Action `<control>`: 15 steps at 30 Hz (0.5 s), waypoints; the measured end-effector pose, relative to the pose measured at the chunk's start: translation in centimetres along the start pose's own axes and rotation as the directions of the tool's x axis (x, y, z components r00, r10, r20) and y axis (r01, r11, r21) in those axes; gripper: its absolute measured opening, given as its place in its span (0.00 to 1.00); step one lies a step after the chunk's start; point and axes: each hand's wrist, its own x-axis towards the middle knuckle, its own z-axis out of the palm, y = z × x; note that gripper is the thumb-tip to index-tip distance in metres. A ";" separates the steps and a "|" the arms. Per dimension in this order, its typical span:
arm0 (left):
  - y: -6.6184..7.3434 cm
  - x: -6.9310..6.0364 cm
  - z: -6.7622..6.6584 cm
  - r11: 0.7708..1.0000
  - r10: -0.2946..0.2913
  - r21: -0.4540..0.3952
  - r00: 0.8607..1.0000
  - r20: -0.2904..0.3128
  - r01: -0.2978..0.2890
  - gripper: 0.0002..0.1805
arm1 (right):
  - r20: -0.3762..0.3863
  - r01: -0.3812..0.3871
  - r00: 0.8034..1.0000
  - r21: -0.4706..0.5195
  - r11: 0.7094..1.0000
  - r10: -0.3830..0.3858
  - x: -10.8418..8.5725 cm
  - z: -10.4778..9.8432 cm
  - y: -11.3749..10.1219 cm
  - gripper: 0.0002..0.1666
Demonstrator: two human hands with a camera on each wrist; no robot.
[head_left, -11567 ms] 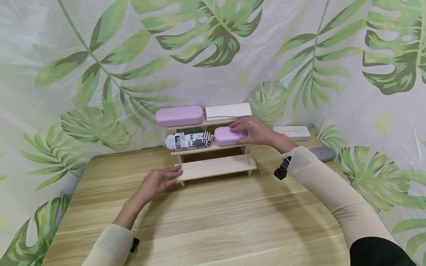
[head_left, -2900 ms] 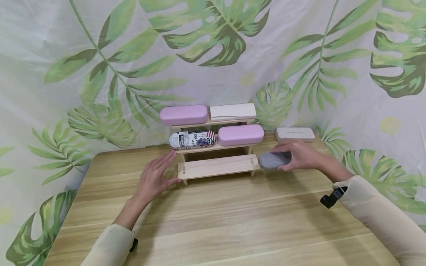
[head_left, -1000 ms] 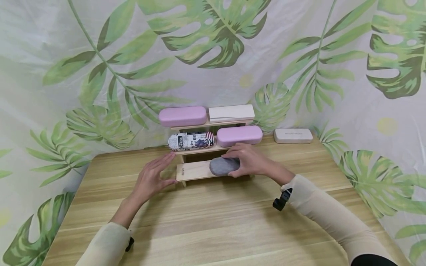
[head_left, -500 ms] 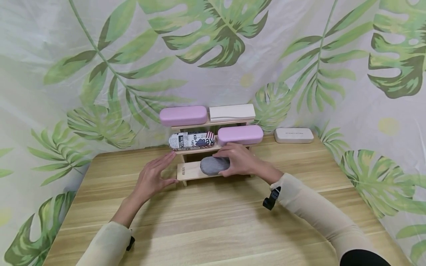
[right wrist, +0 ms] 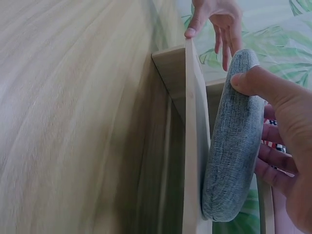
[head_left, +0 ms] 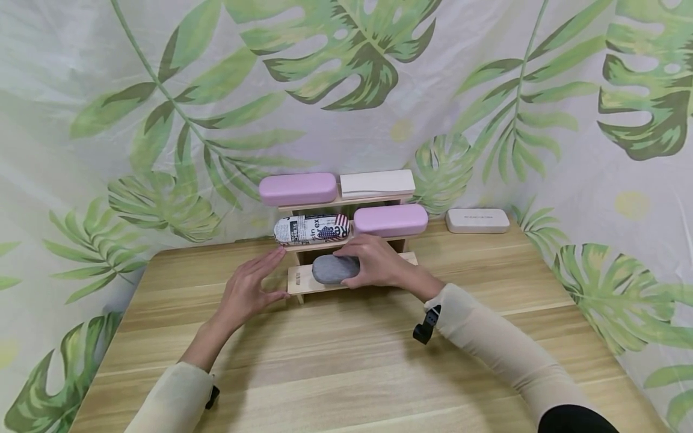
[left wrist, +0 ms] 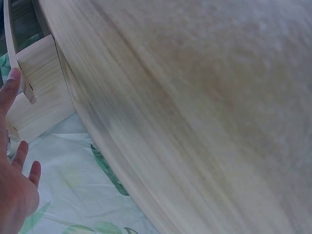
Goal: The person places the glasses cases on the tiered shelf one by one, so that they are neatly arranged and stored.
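Observation:
My right hand (head_left: 379, 264) grips a grey fabric-covered glasses case (head_left: 327, 269) over the lowest step of a small three-tier wooden stand (head_left: 299, 281). In the right wrist view the thumb lies on one side of the glasses case (right wrist: 234, 146) and the fingers on the other. Its near end meets the step, while the far end tilts away from the board. At the stand's left end my left hand (head_left: 249, 288) has its fingers extended, thumb against the lowest step and fingertips near the middle one. The left wrist view shows the thumb touching the board's end.
A patterned newsprint case (head_left: 311, 230) and a pink case (head_left: 391, 220) sit on the middle step. Another pink case (head_left: 298, 189) and a white case (head_left: 377, 184) occupy the top one. A pale case (head_left: 477, 221) lies on the table (head_left: 346, 373) at back right, before a leaf-print cloth.
Earlier, my right hand was at the pink case on the middle step. It then brought the grey glasses case from the right and slid leftward along the lowest step. My left hand stays at the stand.

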 end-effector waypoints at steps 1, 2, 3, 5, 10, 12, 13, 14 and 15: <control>0.0 0.0 0.0 1.000 0.001 -0.002 1.000 -0.001 -0.001 0.58 | -0.007 0.003 1.000 0.002 1.000 -0.003 0.1 0.1 -0.1 0.36; 0.0 0.0 0.0 1.000 0.002 -0.001 1.000 -0.004 -0.002 0.57 | -0.015 0.006 1.000 0.003 1.000 -0.006 0.2 0.3 -0.1 0.36; 0.0 0.0 0.1 1.000 0.003 -0.001 1.000 -0.006 -0.003 0.57 | -0.023 0.007 1.000 0.003 1.000 -0.007 0.3 0.5 -0.2 0.36; 0.0 0.0 0.1 1.000 0.004 -0.001 1.000 -0.010 -0.004 0.57 | -0.045 0.008 0.999 0.003 1.000 -0.008 0.4 0.9 -0.3 0.35; 0.1 -0.1 0.1 1.000 -0.001 0.008 1.000 -0.010 0.001 0.57 | -0.100 0.013 0.995 0.012 1.000 -0.012 0.6 1.8 -0.6 0.33; 0.1 -0.1 0.1 1.000 -0.004 0.008 1.000 -0.009 0.004 0.57 | -0.111 0.011 0.994 0.012 1.000 -0.010 0.6 2.1 -0.7 0.33; 0.1 -0.1 0.1 1.000 -0.005 0.009 1.000 -0.007 0.005 0.57 | -0.114 0.007 0.993 0.011 1.000 -0.006 0.6 2.3 -0.8 0.33; 0.0 -0.1 0.1 1.000 -0.005 0.008 1.000 -0.007 0.005 0.57 | -0.116 0.003 0.993 0.010 1.000 -0.002 0.6 2.5 -0.8 0.33; 0.0 -0.1 0.1 1.000 -0.001 0.006 1.000 -0.007 0.001 0.57 | -0.117 -0.003 0.993 0.008 1.000 0.004 0.6 2.7 -0.9 0.33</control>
